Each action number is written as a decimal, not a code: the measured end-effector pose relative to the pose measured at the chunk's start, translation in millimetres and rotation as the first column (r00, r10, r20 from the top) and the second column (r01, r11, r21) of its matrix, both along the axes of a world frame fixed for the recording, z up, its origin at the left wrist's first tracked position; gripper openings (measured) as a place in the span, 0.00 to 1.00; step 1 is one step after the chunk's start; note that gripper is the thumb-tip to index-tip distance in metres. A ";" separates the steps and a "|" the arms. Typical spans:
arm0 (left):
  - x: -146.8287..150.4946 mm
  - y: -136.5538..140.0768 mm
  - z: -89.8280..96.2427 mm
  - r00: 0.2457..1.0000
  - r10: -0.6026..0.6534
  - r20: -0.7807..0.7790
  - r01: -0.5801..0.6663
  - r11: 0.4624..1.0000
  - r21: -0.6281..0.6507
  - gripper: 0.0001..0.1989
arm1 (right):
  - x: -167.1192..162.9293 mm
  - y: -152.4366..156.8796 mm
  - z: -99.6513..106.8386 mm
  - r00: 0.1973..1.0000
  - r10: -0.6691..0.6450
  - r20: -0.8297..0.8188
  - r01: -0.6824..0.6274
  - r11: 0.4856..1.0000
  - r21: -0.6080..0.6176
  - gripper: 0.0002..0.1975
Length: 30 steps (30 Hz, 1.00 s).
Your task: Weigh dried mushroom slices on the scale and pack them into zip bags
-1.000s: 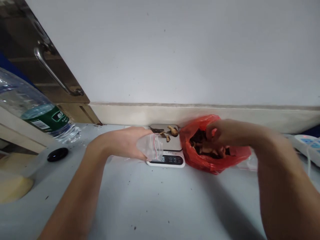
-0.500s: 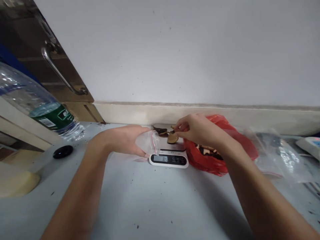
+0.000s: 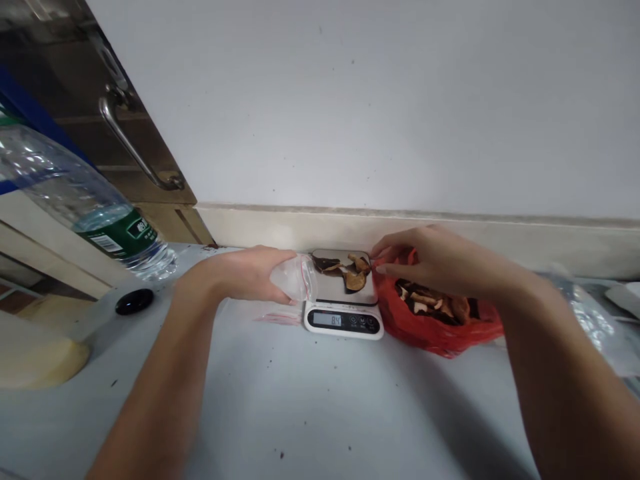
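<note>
My left hand (image 3: pixel 247 273) is closed on a clear zip bag (image 3: pixel 294 277) with a red seal line, held at the left edge of a small white digital scale (image 3: pixel 320 332). Several brown dried slices (image 3: pixel 355 280), like dried mushroom, lie on the scale's plate; its display seems to read 8.4. Over the left part of a red plastic bag (image 3: pixel 430 339) is my right hand (image 3: pixel 435 262), its thumb and forefinger apart with nothing seen between them. More dried slices (image 3: pixel 435 303) fill the bag's open mouth. Some of my right hand's fingers are hidden.
A tilted-looking plastic bottle (image 3: pixel 120 233) with a green label and a black oval object (image 3: pixel 134 302) are at left. Flat zip bags (image 3: pixel 280 318) lie under my left hand. Clear plastic (image 3: pixel 595 327) lies at far right. A white wall (image 3: pixel 370 120) rises behind.
My right hand has let go of a dried slice on the scale and moved right, over the red bag. The left hand still holds the zip bag. The view has shifted slightly.
</note>
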<state>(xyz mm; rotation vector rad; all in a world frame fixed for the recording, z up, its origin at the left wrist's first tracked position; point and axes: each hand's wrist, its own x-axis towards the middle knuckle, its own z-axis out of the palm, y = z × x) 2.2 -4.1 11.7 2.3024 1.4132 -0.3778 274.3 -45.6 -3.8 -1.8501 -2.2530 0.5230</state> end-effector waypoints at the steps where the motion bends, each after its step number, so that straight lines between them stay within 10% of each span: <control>1: 0.1 -0.1 0.4 1.000 0.014 -0.022 -0.014 1.000 -0.011 0.38 | 1.1 -0.7 0.4 1.000 0.006 0.000 -0.006 1.000 -0.003 0.10; 30: 3.3 -2.7 3.3 0.999 0.022 -0.034 -0.023 0.999 -0.023 0.36 | -32.7 20.6 -22.7 0.994 -0.015 0.106 0.030 0.989 -0.146 0.28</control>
